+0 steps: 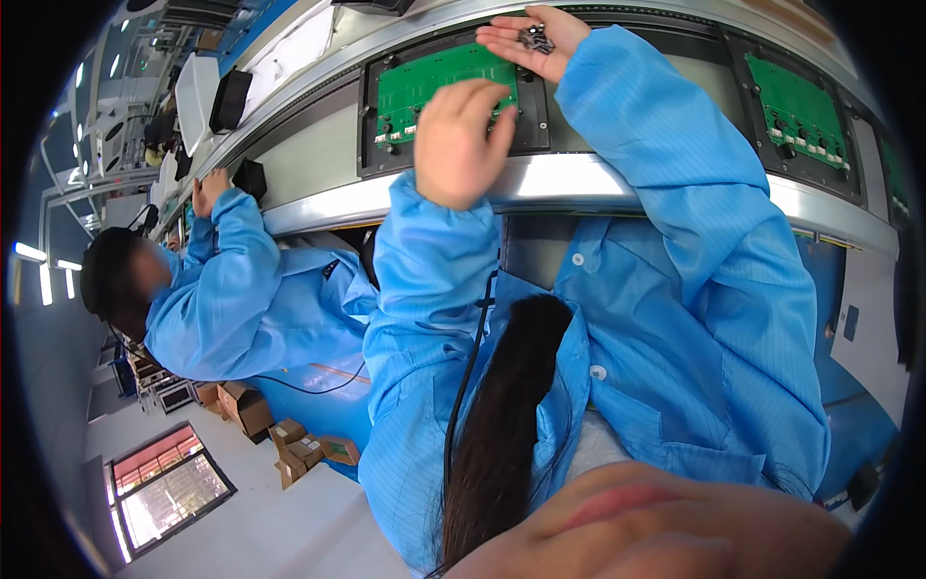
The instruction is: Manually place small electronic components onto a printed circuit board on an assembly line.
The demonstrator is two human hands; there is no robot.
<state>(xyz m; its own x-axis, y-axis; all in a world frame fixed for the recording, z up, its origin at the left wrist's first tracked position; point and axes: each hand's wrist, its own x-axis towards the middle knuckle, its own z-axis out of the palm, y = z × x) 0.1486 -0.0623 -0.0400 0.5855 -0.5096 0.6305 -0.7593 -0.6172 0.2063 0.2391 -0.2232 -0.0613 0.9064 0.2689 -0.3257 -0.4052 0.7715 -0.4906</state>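
Observation:
My left hand (457,145) hangs palm down over the near part of a green circuit board (463,66), slightly blurred. Its fingers are half bent, and the thumb stands apart from them; nothing shows between the tips. The board lies in a black frame (533,137) and has small white connectors (394,137) along its near edge. Past the board's right end, my right hand (559,41) is turned palm up and slightly cupped. A small heap of dark electronic components (535,40) with metallic glints rests on its palm and fingers.
A second green board (797,108) sits in its black frame (849,145) to the right along the line. A metal rail (569,180) runs along the near side. At left a co-worker in blue (217,299) reaches toward the line. Cardboard boxes (246,410) stand on the floor.

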